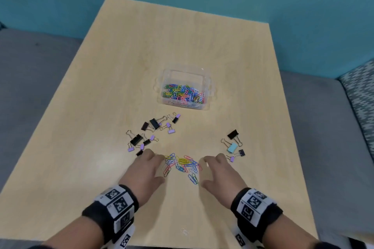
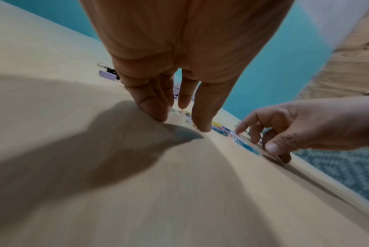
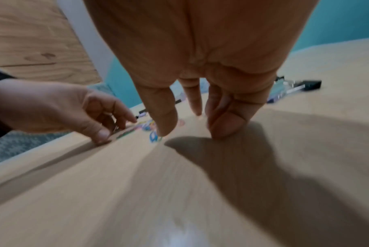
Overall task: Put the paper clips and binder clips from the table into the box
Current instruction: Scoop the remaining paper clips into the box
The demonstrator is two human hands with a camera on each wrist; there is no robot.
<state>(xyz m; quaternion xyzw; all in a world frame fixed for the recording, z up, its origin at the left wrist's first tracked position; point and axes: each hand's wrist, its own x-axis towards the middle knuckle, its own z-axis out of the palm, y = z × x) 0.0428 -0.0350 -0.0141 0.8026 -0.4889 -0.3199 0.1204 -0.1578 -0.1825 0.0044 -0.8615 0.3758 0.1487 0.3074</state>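
A pile of coloured paper clips (image 1: 182, 164) lies on the table near the front. My left hand (image 1: 153, 168) and right hand (image 1: 210, 172) stand on either side of it, fingertips down on the wood, cupped toward the pile and holding nothing. In the left wrist view my left fingers (image 2: 154, 108) touch the table beside the clips (image 2: 244, 145). In the right wrist view my right fingers (image 3: 166, 117) touch it next to the clips (image 3: 153, 136). The clear plastic box (image 1: 186, 72) beyond holds many paper clips. Black and purple binder clips (image 1: 151, 131) lie left; others (image 1: 233, 145) lie right.
The wooden table (image 1: 182, 36) stands against a teal wall, with grey seating on both sides. A single pale paper clip (image 1: 184, 231) lies near the front edge between my wrists. One small black binder clip (image 1: 139, 152) sits right by my left fingers.
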